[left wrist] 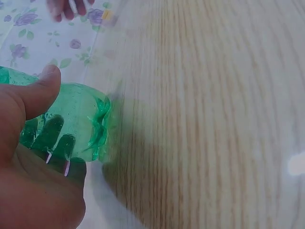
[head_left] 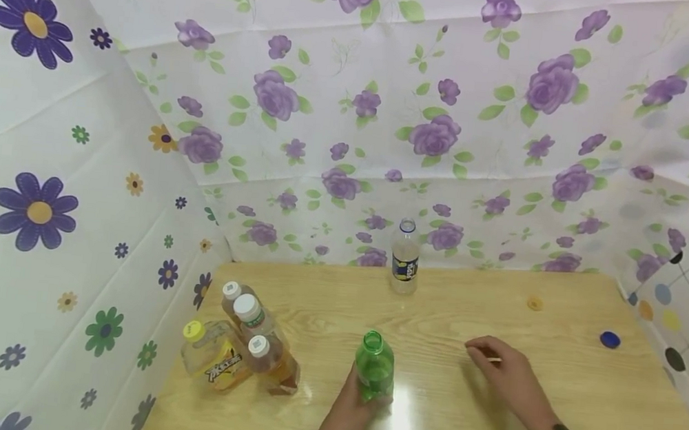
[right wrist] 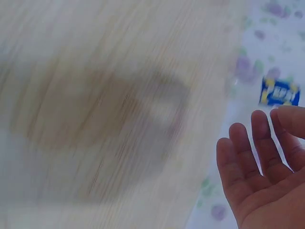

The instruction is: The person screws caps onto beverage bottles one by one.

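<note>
My left hand (head_left: 353, 407) grips a green plastic bottle (head_left: 375, 367) with an uncapped mouth, upright on the wooden table. In the left wrist view, the thumb lies along the near side of the bottle (left wrist: 81, 119), and the other fingers show through the green plastic. Off to the right, my right hand (head_left: 506, 376) hovers over the table with nothing in it. Its fingers (right wrist: 259, 152) are loosely bent in the right wrist view, the thumb close to the index finger. Behind the green bottle stands a clear uncapped bottle (head_left: 405, 259) with a blue Pepsi label.
Several capped bottles cluster at the left: one with a yellow cap (head_left: 217, 355), another with a white cap and green band (head_left: 256, 317), and a brownish one (head_left: 274, 367). A yellow-orange cap (head_left: 534, 303) and a blue cap (head_left: 609, 339) lie at the right. Flowered sheets (head_left: 327, 137) enclose the table.
</note>
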Demonstrator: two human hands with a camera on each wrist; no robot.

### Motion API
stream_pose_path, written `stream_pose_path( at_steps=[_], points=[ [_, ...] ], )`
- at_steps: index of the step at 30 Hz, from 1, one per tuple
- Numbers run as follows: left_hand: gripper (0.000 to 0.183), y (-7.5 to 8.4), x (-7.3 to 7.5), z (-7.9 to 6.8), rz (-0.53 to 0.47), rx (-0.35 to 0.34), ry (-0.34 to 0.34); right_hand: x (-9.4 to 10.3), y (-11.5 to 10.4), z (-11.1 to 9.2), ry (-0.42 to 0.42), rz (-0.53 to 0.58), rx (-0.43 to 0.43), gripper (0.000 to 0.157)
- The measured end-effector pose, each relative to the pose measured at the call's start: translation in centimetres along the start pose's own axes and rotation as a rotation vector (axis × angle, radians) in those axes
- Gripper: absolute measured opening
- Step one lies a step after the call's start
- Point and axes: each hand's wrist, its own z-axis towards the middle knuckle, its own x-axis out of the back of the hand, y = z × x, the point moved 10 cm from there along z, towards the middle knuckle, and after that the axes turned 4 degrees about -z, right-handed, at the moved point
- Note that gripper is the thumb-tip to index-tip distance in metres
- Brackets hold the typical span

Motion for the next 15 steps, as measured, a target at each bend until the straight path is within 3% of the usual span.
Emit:
stream_pose_path(
  at_steps=[6, 15],
  points=[
    [0.091, 0.1, 0.3, 0.0, 0.003, 0.0, -0.001, 2.4, 3.1, 0.9, -0.004, -0.092, -0.022, 0.037],
    [0.089, -0.2, 0.0, -0.1, -0.029, 0.021, -0.001, 4.8, 5.9, 2.6, 0.038, -0.175, -0.009, 0.038]
  ],
)
